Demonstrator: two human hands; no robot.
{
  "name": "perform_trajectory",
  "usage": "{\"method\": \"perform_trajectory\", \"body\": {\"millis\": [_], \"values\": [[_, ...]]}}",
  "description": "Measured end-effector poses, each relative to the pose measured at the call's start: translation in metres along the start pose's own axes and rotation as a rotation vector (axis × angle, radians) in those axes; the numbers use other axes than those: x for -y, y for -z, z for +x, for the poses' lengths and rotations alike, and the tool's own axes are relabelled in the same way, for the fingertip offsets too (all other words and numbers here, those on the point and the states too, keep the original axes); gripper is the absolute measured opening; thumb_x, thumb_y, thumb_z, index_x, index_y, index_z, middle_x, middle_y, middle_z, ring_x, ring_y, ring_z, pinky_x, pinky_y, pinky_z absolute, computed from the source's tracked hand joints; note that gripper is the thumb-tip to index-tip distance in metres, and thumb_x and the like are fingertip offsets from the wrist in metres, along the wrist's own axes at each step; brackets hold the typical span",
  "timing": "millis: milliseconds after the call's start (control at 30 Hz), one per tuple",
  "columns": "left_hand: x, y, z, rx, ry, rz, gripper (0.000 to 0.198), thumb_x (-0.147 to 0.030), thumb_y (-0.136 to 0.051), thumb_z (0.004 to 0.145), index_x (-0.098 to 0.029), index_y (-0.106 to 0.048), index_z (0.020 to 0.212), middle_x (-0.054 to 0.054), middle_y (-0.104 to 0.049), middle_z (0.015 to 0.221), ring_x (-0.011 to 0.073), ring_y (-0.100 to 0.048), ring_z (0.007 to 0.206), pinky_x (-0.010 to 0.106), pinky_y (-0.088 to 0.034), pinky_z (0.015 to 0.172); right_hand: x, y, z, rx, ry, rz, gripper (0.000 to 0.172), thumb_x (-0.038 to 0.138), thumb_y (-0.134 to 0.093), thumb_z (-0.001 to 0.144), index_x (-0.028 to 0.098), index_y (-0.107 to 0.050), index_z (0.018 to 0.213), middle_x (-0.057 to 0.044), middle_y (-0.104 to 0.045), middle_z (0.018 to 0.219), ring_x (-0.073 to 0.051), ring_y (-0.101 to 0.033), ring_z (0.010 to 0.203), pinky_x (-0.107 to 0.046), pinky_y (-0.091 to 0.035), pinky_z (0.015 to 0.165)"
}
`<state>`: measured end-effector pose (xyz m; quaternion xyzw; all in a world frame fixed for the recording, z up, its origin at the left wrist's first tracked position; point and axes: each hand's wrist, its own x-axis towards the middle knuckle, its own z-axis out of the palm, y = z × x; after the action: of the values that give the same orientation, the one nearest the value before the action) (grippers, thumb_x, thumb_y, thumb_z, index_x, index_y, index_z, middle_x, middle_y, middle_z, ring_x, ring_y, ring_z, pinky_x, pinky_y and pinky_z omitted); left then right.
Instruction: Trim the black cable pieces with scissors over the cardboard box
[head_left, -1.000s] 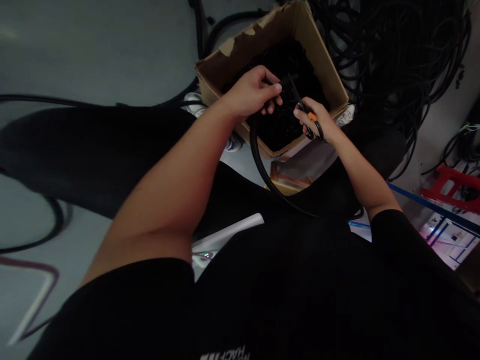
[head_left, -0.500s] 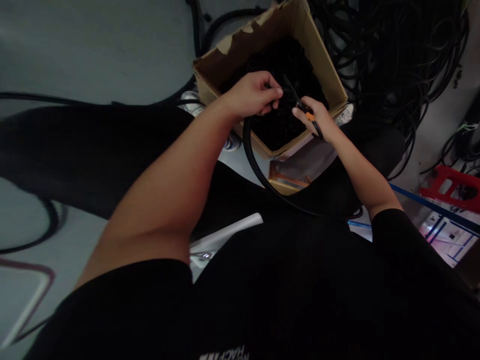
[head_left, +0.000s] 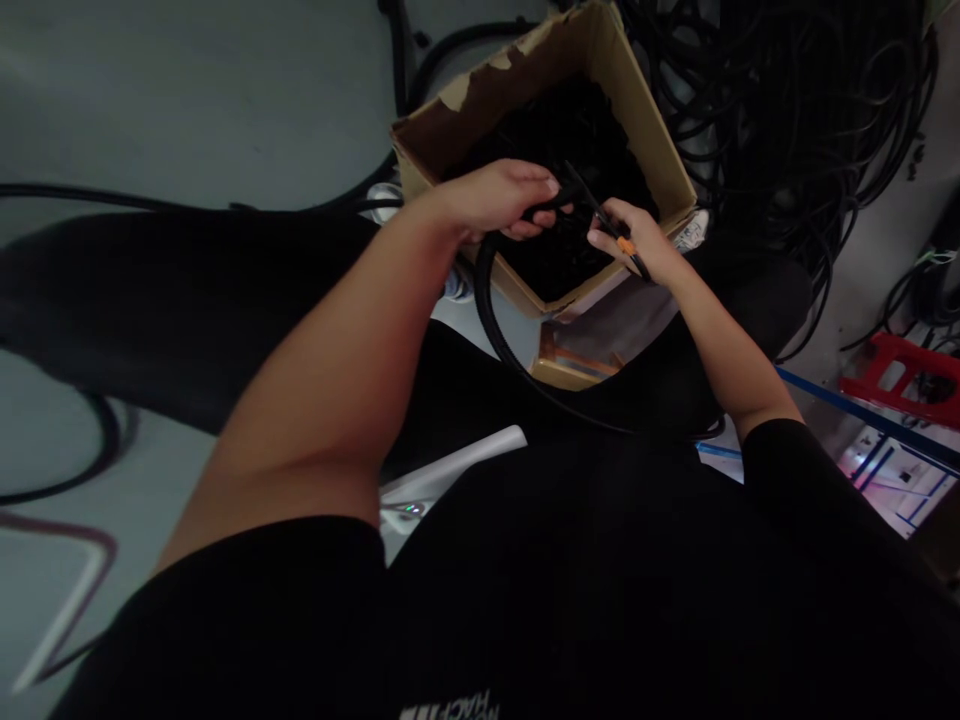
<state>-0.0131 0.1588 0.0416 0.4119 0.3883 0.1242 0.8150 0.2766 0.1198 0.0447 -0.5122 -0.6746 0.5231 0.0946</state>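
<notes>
My left hand [head_left: 495, 200] is shut around a thick black cable [head_left: 486, 300], which curves down out of my fist in a long loop over my lap. My right hand [head_left: 637, 240] grips a pair of scissors [head_left: 619, 240] with an orange pivot and black handles. Their thin blades point up and left, with the tips close to the cable end at my left hand. Both hands hover over an open cardboard box [head_left: 525, 95] packed with black cable pieces [head_left: 577, 125].
A large tangle of black cables [head_left: 780, 110] lies beyond the box at upper right. My black-clothed legs [head_left: 187, 290] spread to either side. A white tube [head_left: 457, 465], a small cardboard piece [head_left: 577, 362], a red plastic object [head_left: 900, 375] and a blue strip [head_left: 847, 410] lie around on the grey floor.
My left hand has shifted slightly down and left, pulling the cable loop left. The scissors now sit lower and flatter, closer to the cable end.
</notes>
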Motion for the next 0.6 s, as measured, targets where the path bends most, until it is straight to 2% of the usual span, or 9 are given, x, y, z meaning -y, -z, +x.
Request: {"method": "perform_trajectory", "body": {"millis": [133, 267, 333, 467, 600], "values": [[0.001, -0.002, 0.000, 0.064, 0.045, 0.014, 0.020, -0.038, -0.082, 0.126, -0.023, -0.075, 0.115, -0.004, -0.055, 0.075, 0.0126, -0.034, 0.058, 0.028, -0.020, 0.052, -0.008, -0.001, -0.002, 0.005, 0.018, 0.012, 0.075, 0.100, -0.076, 0.114, 0.027, -0.062, 0.113, 0.000, -0.060, 0.096, -0.025, -0.072, 0.101, -0.045, -0.072, 0.099], [0.003, 0.005, 0.001, 0.023, -0.020, -0.053, 0.032, -0.051, -0.095, 0.118, -0.024, -0.076, 0.115, -0.004, -0.059, 0.075, 0.0136, -0.035, 0.060, 0.031, -0.020, 0.054, -0.013, -0.001, -0.003, -0.012, -0.033, 0.071, 0.077, 0.104, -0.065, 0.119, 0.027, -0.059, 0.112, 0.004, -0.053, 0.084, -0.020, -0.067, 0.087, -0.036, -0.066, 0.083], [0.007, 0.010, 0.004, -0.015, -0.052, -0.077, 0.037, -0.050, -0.099, 0.115, -0.026, -0.071, 0.111, -0.003, -0.067, 0.077, 0.0144, -0.040, 0.063, 0.031, -0.024, 0.056, -0.014, -0.003, -0.003, 0.016, -0.056, 0.135, 0.073, 0.099, -0.067, 0.122, 0.026, -0.059, 0.120, 0.005, -0.057, 0.088, -0.016, -0.066, 0.082, -0.033, -0.062, 0.079], [0.020, 0.014, 0.015, -0.093, -0.131, -0.053, 0.044, -0.051, -0.099, 0.115, -0.029, -0.063, 0.103, -0.002, -0.081, 0.084, 0.0163, -0.048, 0.071, 0.032, -0.032, 0.060, -0.018, -0.010, -0.003, 0.086, -0.018, 0.187, 0.067, 0.091, -0.075, 0.122, 0.026, -0.061, 0.132, -0.001, -0.069, 0.109, -0.019, -0.078, 0.095, -0.036, -0.071, 0.091], [0.027, 0.013, 0.021, -0.069, -0.163, 0.012, 0.053, -0.065, -0.106, 0.109, -0.031, -0.066, 0.106, -0.001, -0.089, 0.090, 0.0185, -0.054, 0.076, 0.034, -0.039, 0.064, -0.020, -0.013, -0.003, 0.108, -0.054, 0.153, 0.073, 0.097, -0.079, 0.118, 0.027, -0.064, 0.134, -0.002, -0.070, 0.105, -0.023, -0.080, 0.092, -0.041, -0.075, 0.088]]}}
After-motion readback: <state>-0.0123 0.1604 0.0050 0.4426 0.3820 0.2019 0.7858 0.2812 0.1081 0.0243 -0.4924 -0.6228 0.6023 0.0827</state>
